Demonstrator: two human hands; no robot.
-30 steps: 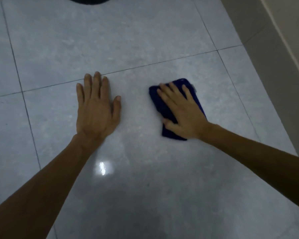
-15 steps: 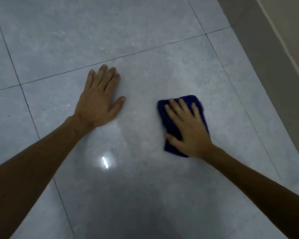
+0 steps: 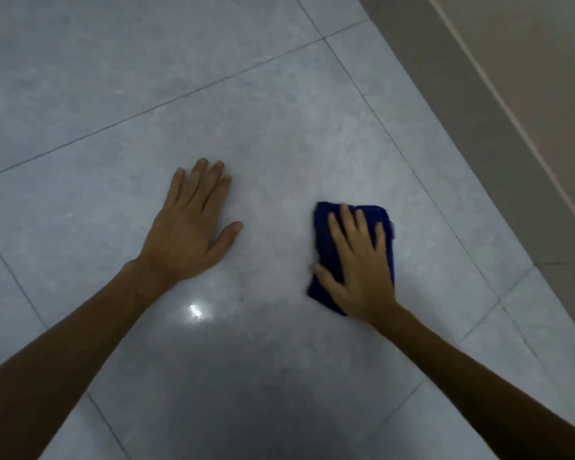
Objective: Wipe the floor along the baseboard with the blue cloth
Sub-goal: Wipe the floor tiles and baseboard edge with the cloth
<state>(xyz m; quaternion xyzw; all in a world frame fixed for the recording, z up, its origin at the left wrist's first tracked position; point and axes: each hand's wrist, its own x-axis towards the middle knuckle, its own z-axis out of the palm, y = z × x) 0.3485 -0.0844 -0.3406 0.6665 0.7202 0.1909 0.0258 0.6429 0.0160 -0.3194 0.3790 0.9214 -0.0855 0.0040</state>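
Observation:
A folded dark blue cloth (image 3: 322, 234) lies flat on the grey tiled floor (image 3: 279, 111). My right hand (image 3: 359, 263) presses down on it with straight, spread fingers and covers most of it. My left hand (image 3: 190, 227) rests flat on the bare tile to the left of the cloth, fingers straight, holding nothing. The grey baseboard (image 3: 478, 127) runs diagonally along the right side, well to the right of the cloth, with about one narrow tile strip between them.
A pale wall (image 3: 545, 78) rises above the baseboard at the upper right. Dark grout lines cross the floor. A bright light reflection (image 3: 196, 312) shines on the tile near my left forearm, and my shadow darkens the floor at the bottom.
My right hand has slid the cloth back towards me along the tile. My left hand has stayed planted flat on the floor while the view shifted forward.

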